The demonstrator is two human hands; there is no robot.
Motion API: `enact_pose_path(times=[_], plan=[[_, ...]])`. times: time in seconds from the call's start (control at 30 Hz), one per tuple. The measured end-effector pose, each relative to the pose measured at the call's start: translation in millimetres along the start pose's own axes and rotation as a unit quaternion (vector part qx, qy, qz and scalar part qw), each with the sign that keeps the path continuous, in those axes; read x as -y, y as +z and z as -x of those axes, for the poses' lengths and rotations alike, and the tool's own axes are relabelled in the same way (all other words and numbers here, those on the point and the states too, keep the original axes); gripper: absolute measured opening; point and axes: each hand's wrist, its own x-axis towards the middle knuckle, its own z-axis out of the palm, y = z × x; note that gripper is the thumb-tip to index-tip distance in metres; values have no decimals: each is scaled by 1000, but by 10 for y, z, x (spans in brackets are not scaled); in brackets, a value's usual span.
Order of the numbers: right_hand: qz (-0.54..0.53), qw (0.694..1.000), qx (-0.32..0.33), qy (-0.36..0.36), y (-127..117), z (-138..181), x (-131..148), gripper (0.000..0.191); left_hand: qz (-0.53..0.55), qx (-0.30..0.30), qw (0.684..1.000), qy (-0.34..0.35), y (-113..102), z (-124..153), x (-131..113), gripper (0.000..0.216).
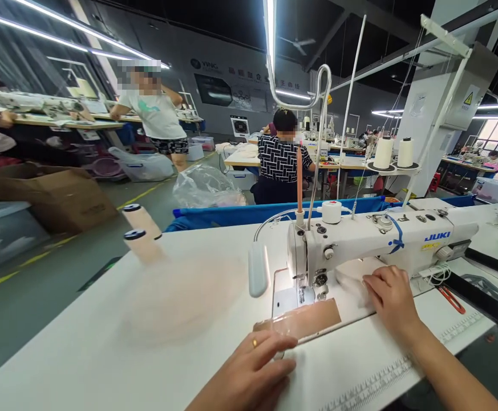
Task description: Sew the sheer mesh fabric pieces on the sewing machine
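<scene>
A white JUKI sewing machine [360, 237] stands on the worktable. My right hand [394, 299] is under the machine arm, its fingertips pinched on a thin, pale, sheer piece of fabric [353, 282] that is blurred. My left hand [261, 365] rests at the near left corner of the machine bed, fingers bent with a gap between them and nothing clearly held. Its fingertips lie beside a flat tan strip [312, 319] on the bed, in front of the needle area. Left of the machine, a pile of sheer pale peach fabric [184, 297] lies on the table.
Two thread cones [141, 234] stand at the table's left edge. A small lamp [258, 269] hangs beside the needle. Red-handled snips [452, 299] and a ruler strip [377, 379] are at right. A blue cloth trough [240, 216] runs behind the table. Other people work beyond.
</scene>
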Motion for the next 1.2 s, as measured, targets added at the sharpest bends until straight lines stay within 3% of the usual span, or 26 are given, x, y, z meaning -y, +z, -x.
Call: enact_pose_path(times=[0.07,0.13,0.17,0.2,0.27,0.33,0.4,0.5,0.6,0.73,0.83,0.93,1.03,1.13,1.2], plan=[[-33,994,31,-101,-94,125,275,25,30,-20,999,-19,20,-9,-31,32],[-136,960,133,-208,-227,233,515,29,52,-40,996,-59,34,-10,-50,28],[-184,940,178,-227,-292,269,592,33,61,-43,993,-87,36,-8,-55,25],[-217,933,192,-215,-345,290,632,34,69,-44,990,-113,35,-6,-61,23],[-244,945,162,-149,-381,300,615,30,83,-41,984,-151,28,-11,-77,22],[-224,964,121,-75,-309,291,528,25,90,-40,982,-161,36,-50,-105,23],[-178,976,121,-37,-164,286,452,25,87,-30,985,-149,81,-129,-139,26],[-115,977,174,-45,46,293,423,24,39,22,992,-118,219,-276,-171,29],[-92,969,225,-47,102,281,406,19,-33,70,991,-107,347,-323,-154,6],[-118,968,223,0,-3,238,274,25,-55,56,992,-101,311,-163,-103,17],[-148,965,217,11,-65,226,268,24,-3,33,993,-117,179,-54,-125,24],[-141,975,169,-37,-83,223,462,24,119,31,978,-171,123,-85,-200,7],[-204,956,181,-110,-85,213,691,19,232,47,938,-252,199,-203,-251,40],[-263,939,202,-92,-53,228,733,21,223,47,930,-289,288,-278,-224,9],[-236,951,192,-56,2,267,667,25,204,49,930,-302,285,-272,-180,10]])
